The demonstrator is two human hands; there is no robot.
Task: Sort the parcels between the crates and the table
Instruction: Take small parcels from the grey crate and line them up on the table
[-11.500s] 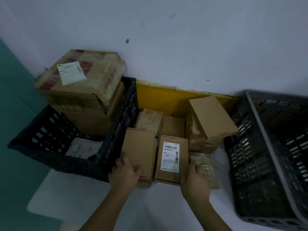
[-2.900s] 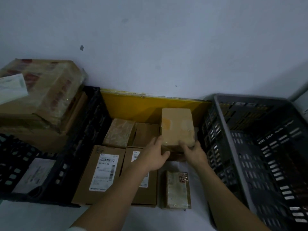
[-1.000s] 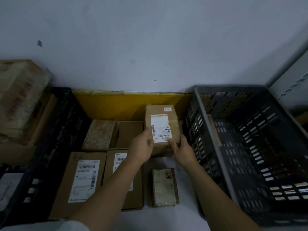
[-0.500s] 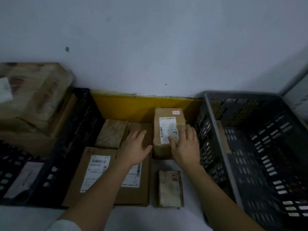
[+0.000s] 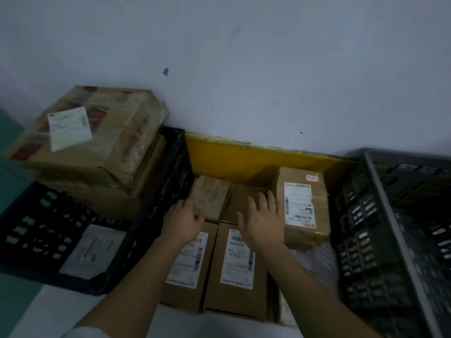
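Several brown parcels lie on the white table (image 5: pixel 44 313) between two crates. A labelled parcel (image 5: pixel 302 203) rests at the back right, free of both hands. My left hand (image 5: pixel 181 222) touches the near left corner of a tape-wrapped parcel (image 5: pixel 211 197), fingers curled at its edge. My right hand (image 5: pixel 262 222) hovers with fingers spread over a plain box (image 5: pixel 244 198) beside it, holding nothing. Two long boxes with white labels (image 5: pixel 188 262) (image 5: pixel 238 267) lie in front, partly under my forearms.
The black crate (image 5: pixel 168 186) on the left holds large stacked cardboard boxes (image 5: pixel 97 135) and a flat white parcel (image 5: pixel 95 250). A grey crate (image 5: pixel 390 240) stands on the right. A yellow board (image 5: pixel 244 154) leans against the white wall behind the parcels.
My right hand has let go of the labelled parcel, which now rests at the back right. Both hands have shifted left to the tape-wrapped parcel and the plain box. The view swung left.
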